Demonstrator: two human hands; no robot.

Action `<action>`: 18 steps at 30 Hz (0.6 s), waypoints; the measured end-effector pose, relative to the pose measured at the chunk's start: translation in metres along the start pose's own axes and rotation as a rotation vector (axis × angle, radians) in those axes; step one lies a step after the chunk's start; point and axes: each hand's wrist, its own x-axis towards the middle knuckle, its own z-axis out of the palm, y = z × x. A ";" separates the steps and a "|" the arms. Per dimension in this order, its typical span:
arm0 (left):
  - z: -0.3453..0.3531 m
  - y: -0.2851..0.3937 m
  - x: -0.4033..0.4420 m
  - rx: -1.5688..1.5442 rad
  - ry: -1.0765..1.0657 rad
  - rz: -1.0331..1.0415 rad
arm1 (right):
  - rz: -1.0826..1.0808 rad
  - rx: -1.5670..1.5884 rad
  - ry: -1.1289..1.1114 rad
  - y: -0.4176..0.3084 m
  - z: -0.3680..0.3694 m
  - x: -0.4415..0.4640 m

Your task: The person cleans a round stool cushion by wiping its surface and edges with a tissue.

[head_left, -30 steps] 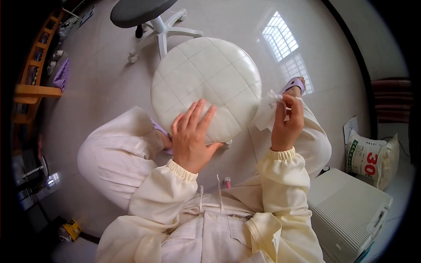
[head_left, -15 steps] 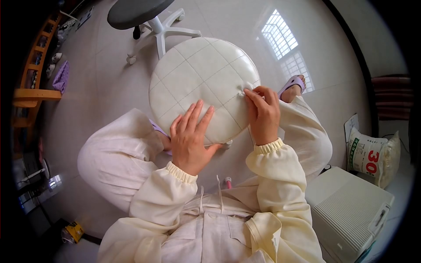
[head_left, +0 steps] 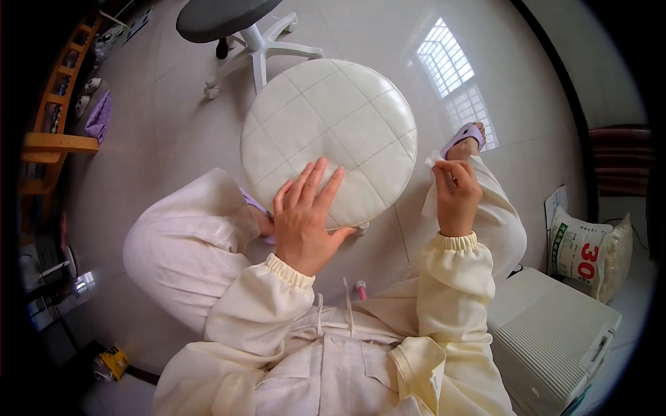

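Observation:
A round stool with a cream quilted seat [head_left: 333, 111] stands between my knees. My left hand [head_left: 305, 215] lies on the near part of the seat, its fingers spread and stretched out. To the right of the seat, apart from it, is my right hand [head_left: 456, 194]. Its fingers are pinched on a thin white tissue [head_left: 431, 166], part of which hangs down beside the hand. My right foot in a purple slipper [head_left: 463, 142] is just beyond the tissue.
A grey-seated swivel stool [head_left: 225, 17] with a white wheeled base stands behind the cream one. At right are a ribbed cream box [head_left: 555, 333] and a printed plastic sack [head_left: 579, 249]. A wooden rack [head_left: 59, 142] and a purple cloth [head_left: 99, 118] are at left.
My right hand has lifted the tissue off the right side of the seat and moved right, clear of the stool. My left hand has stayed on the seat.

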 end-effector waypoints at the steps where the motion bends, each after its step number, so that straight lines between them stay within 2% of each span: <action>1: 0.000 0.000 0.000 0.000 -0.001 -0.001 | -0.014 0.083 0.081 -0.007 0.002 0.003; 3: 0.000 0.000 0.000 0.008 -0.005 -0.008 | -0.026 0.167 0.167 -0.019 0.010 0.006; 5: -0.001 0.001 0.001 0.009 -0.008 -0.006 | -0.183 0.161 0.092 -0.028 0.017 0.007; 6: -0.001 0.001 0.001 0.007 -0.010 -0.010 | -0.181 0.161 0.094 -0.028 0.021 0.006; 8: -0.001 0.001 0.001 0.009 -0.011 -0.008 | -0.292 0.013 0.035 -0.025 0.027 0.003; 13: 0.001 -0.001 0.000 0.005 0.003 -0.011 | -0.136 -0.116 0.045 -0.015 0.014 0.009; 18: 0.002 0.000 0.000 -0.004 0.010 -0.014 | -0.177 -0.106 0.178 -0.026 0.015 0.032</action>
